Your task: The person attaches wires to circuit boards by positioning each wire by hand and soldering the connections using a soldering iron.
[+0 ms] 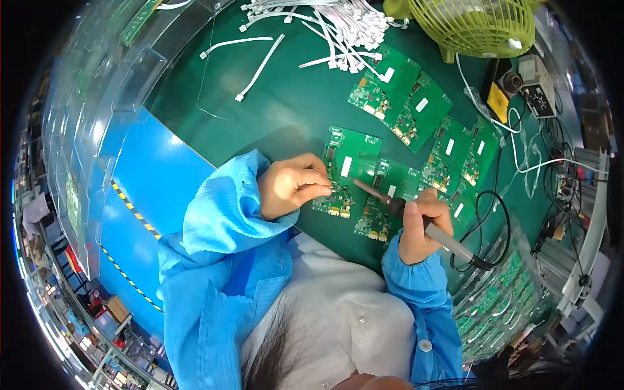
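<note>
With left hand (291,187) fingertips pinched at the green circuit board (348,170) and right hand (419,224) fist-gripping the soldering iron (390,205) pointing toward ten o'clock, a slip could burn those fingers.

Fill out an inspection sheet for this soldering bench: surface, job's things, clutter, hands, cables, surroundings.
Surface: dark green mat over a blue bench.
Job's things: soldering iron, tip on the nearest circuit board; more boards laid in a row beyond it.
Clutter: heap of white ribbon leads, green desk fan.
Hands: left hand pinches at the board edge; right hand grips the iron's handle.
Cables: black iron cord loops right; white wires beside it.
Surroundings: clear plastic trays left, stacked boards lower right.
</note>
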`<state>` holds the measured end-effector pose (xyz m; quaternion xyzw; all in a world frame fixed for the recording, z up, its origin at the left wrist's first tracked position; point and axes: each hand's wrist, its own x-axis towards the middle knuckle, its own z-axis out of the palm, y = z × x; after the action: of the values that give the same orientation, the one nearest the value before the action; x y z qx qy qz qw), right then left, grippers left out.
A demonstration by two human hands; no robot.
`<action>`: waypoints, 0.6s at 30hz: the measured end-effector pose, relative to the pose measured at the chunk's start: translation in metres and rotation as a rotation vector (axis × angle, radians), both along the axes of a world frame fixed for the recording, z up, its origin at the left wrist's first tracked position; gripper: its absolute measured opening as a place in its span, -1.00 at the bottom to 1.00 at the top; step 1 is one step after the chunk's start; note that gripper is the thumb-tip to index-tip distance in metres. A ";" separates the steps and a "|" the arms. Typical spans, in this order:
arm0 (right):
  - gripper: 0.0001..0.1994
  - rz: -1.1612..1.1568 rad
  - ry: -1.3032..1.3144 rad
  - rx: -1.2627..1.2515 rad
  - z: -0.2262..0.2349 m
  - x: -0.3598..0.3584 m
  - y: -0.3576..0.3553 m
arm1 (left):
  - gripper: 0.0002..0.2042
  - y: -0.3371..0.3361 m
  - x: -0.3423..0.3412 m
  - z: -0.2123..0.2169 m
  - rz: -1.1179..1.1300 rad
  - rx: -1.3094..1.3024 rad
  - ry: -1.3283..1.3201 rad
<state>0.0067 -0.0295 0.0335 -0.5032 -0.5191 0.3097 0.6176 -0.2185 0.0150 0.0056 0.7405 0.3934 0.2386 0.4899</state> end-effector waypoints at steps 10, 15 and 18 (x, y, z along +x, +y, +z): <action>-0.85 0.019 -0.023 0.001 0.000 0.001 -0.001 | -0.93 -0.004 0.010 -0.003 0.100 -0.022 0.046; -0.85 0.039 -0.058 0.013 0.000 0.000 0.000 | -0.94 -0.003 0.014 -0.001 0.123 0.047 0.102; -0.85 0.050 -0.076 0.015 0.001 -0.001 0.002 | -0.92 -0.003 0.015 0.000 0.107 0.079 0.135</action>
<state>0.0055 -0.0279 0.0345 -0.4968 -0.5569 0.3015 0.5934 -0.2040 0.0118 0.0055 0.7515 0.4550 0.2293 0.4191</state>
